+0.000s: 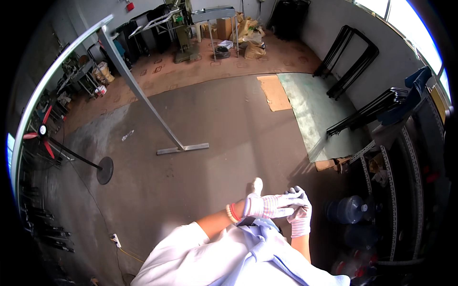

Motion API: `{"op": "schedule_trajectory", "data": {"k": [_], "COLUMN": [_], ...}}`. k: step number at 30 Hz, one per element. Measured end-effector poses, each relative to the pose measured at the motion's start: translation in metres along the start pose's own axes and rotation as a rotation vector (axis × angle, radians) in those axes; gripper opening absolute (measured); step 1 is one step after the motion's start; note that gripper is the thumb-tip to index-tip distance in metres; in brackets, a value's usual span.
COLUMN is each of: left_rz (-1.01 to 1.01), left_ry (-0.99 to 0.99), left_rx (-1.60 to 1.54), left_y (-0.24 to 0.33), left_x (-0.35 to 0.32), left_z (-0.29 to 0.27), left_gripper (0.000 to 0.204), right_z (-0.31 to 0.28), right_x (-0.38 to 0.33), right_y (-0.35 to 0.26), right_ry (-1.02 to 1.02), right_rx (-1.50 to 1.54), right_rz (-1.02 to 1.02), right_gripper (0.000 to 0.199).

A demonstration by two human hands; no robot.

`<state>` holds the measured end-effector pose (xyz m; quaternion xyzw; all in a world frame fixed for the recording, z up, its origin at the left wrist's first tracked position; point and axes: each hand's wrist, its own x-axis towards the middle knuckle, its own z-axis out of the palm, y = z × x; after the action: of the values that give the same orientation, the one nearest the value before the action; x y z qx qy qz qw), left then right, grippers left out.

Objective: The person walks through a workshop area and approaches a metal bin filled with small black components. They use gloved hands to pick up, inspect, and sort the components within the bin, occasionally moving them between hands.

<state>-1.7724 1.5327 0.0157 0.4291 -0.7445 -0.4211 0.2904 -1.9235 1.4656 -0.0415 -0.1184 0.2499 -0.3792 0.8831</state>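
Note:
My left hand (268,206) wears a white knit work glove with red and blue stripes. Its thumb points up and away, and its other fingers stretch to the right, across to my right hand (300,214). That hand wears a matching glove. Its fingers are bent and close around the fingertips of the left glove; the exact contact is partly hidden. A red and a pale beaded bracelet (232,212) circle my left wrist. Just below both hands, a light blue cloth (261,245) is knotted over my white top.
A metal frame's upright (143,95) rises from a floor bar (183,149) ahead. A fan on a round base (105,170) stands left, near a power strip (115,240). At right are a rack (393,205), water bottles (350,209) and folded black frames (367,112). A cardboard piece (275,93) lies ahead.

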Motion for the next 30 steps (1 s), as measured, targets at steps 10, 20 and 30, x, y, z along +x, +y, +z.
{"op": "schedule_trajectory", "data": {"k": [10,20,30], "left_rz": [-0.425,-0.857,-0.489], "left_ry": [0.636,1.031,0.79], "left_rx": [0.263,-0.028,0.521], "left_y": [-0.195,-0.363,-0.47], "left_x": [-0.012,-0.105,0.033], "left_z": [-0.279,-0.423,-0.819], "left_gripper": [0.032,0.034,0.027], "right_z": [0.094,0.272,0.384], "right_x": [0.362,0.622,0.836], "right_y": [-0.094,-0.015,-0.019], "right_ry": [0.168,0.021,0.293], "right_rx": [-0.072,-0.237,-0.144], "right_rz": [-0.097,0.246,0.033], "right_gripper": [0.029,0.017,0.014]}}
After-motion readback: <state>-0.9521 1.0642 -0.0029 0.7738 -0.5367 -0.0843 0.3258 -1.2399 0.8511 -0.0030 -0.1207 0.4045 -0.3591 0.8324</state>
